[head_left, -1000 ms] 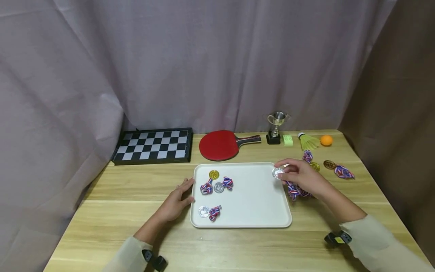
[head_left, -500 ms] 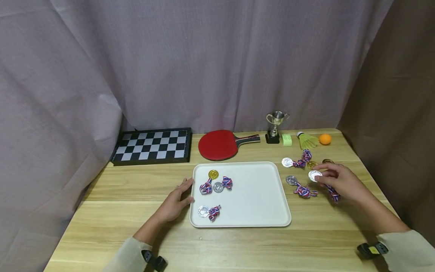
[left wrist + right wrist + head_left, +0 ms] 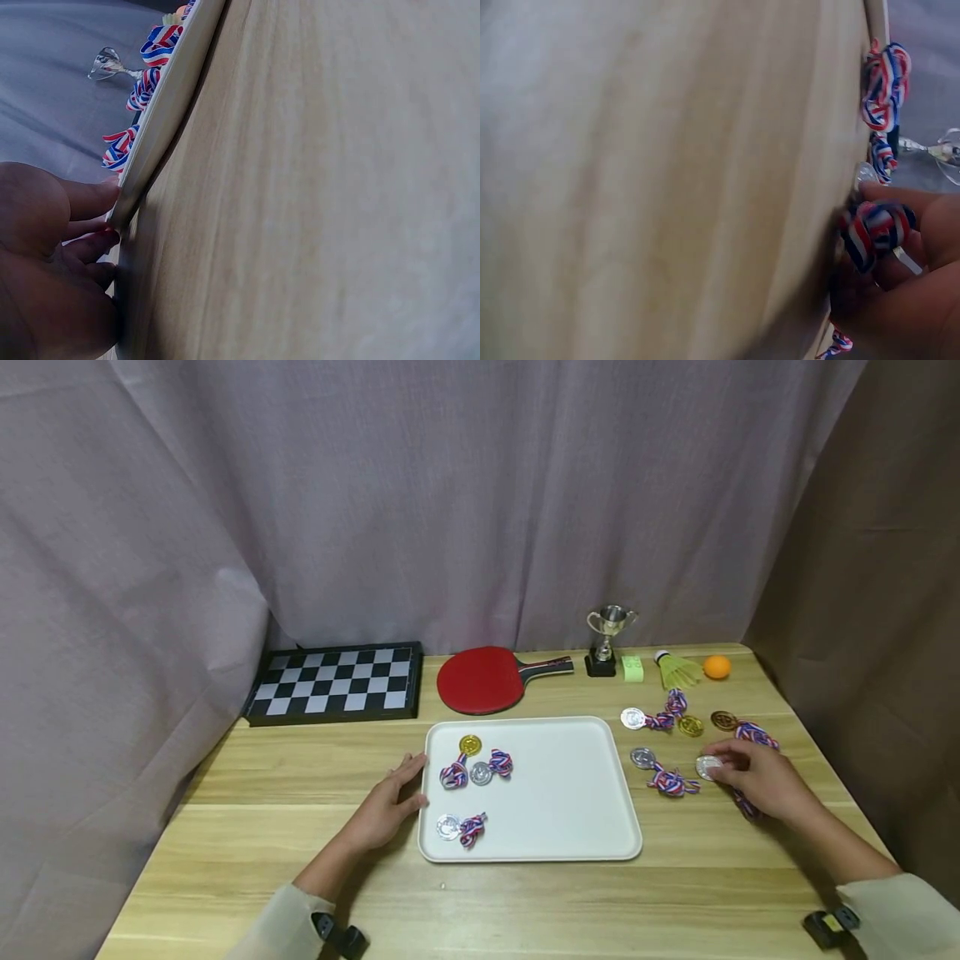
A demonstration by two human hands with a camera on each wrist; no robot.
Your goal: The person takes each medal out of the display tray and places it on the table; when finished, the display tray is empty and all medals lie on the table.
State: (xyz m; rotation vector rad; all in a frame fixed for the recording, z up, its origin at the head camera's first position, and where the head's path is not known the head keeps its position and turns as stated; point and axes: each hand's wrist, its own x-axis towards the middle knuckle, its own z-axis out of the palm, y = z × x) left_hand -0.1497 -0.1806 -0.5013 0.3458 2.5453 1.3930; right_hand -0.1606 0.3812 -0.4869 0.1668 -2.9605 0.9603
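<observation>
My right hand (image 3: 763, 778) pinches a silver medal (image 3: 707, 767) by its disc, low over the table right of the tray. Its red, white and blue ribbon (image 3: 877, 229) hangs under the palm in the right wrist view. My left hand (image 3: 382, 806) touches the left rim of the white tray (image 3: 562, 793), with thumb and fingertips against the edge. On the tray lie a gold medal (image 3: 470, 744), a silver medal (image 3: 481, 773) and another silver medal (image 3: 448, 827). Beside the right hand are a silver medal (image 3: 642, 758), a gold medal (image 3: 691, 726) and a bronze medal (image 3: 724, 721).
Another silver medal (image 3: 633, 718) lies beyond the tray's right corner. Along the back stand a chessboard (image 3: 337, 681), a red table tennis bat (image 3: 480, 681), a small trophy cup (image 3: 606, 639), a green block (image 3: 633, 669), a shuttlecock (image 3: 678, 670) and an orange ball (image 3: 717, 667).
My right hand has moved from above the tray's right edge to the right and down to the table, carrying the silver medal. The left hand has stayed at the tray's rim.
</observation>
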